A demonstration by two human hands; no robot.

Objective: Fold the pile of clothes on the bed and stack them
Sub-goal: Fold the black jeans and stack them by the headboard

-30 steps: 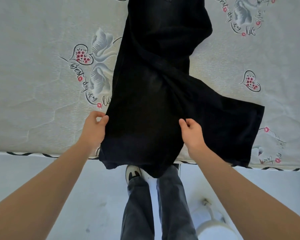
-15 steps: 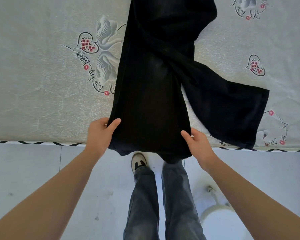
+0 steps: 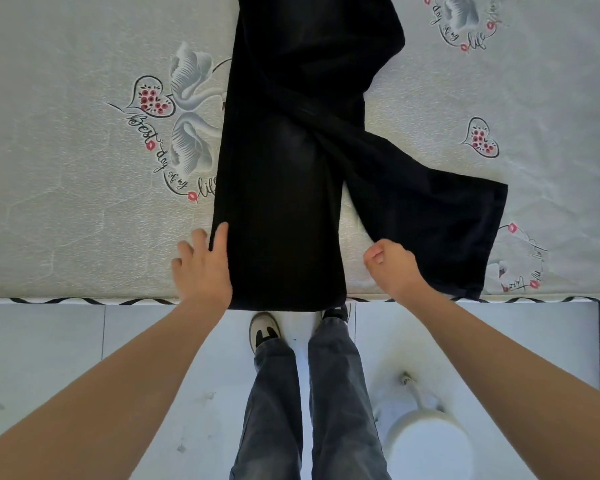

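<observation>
- The left hand (image 3: 201, 268) lies open, fingers spread, thumb touching the near-left edge of black trousers (image 3: 284, 188).
- The right hand (image 3: 392, 268) is loosely curled, holding nothing, between the two legs.
- The trousers run lengthwise away across the bed (image 3: 66, 168); one leg splays right, nearest the right hand.

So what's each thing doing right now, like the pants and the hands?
Black trousers: spread flat on the mattress, legs splayed apart, hem at the bed edge.
Left hand: open, fingers straight, touching the left leg's edge.
Right hand: fingers curled, beside the right trouser leg; whether it pinches cloth is unclear.
Mattress: bare, printed with swans.
</observation>
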